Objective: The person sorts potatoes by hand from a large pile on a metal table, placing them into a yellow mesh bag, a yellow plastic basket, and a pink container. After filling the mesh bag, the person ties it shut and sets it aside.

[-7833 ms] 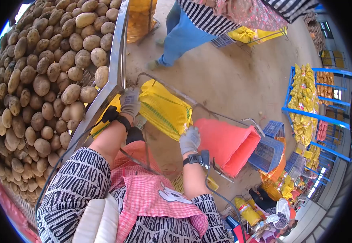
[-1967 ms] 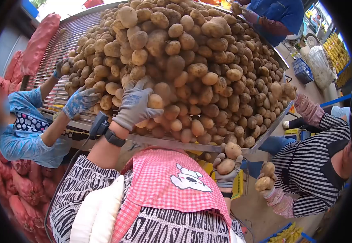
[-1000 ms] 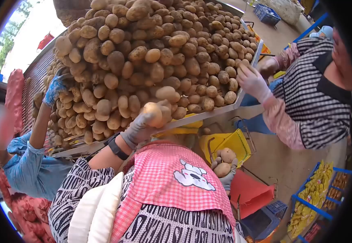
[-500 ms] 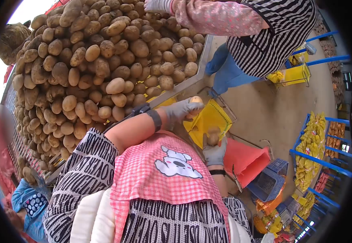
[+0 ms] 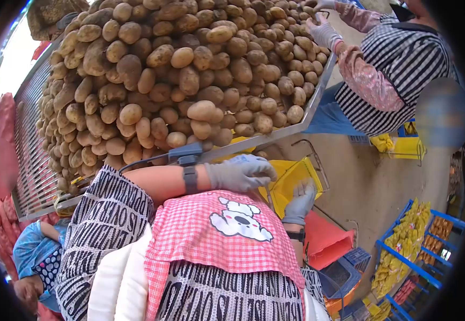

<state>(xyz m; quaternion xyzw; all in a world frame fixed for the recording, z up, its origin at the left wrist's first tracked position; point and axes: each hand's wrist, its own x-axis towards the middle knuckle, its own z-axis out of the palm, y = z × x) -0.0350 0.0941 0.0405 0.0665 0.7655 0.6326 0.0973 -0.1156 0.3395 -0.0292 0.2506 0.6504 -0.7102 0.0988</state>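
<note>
My left hand (image 5: 241, 172), in a grey glove with a dark wristband, hovers by the near rim of a yellow mesh bag (image 5: 281, 193). Its fingers are loosely bent and apart, and no potato shows in them. At the bag's right side is my right hand (image 5: 300, 202), also gloved, fingers stretched out over the opening with nothing visible in them. A wire frame (image 5: 318, 166) props the bag's mouth. Beyond my left arm, a large heap of potatoes (image 5: 187, 80) covers a metal-edged table (image 5: 296, 128).
A red bag (image 5: 326, 243) and blue crate (image 5: 339, 275) stand right of my right arm. A co-worker (image 5: 398, 69) reaches into the heap from the right; another person (image 5: 37, 262) is at lower left. Blue racks (image 5: 414, 257) hold yellow bags.
Each hand held a potato before; neither potato shows in the hands now. My left hand has come down nearer the apron, and my right hand has shifted rightward. The view has turned.
</note>
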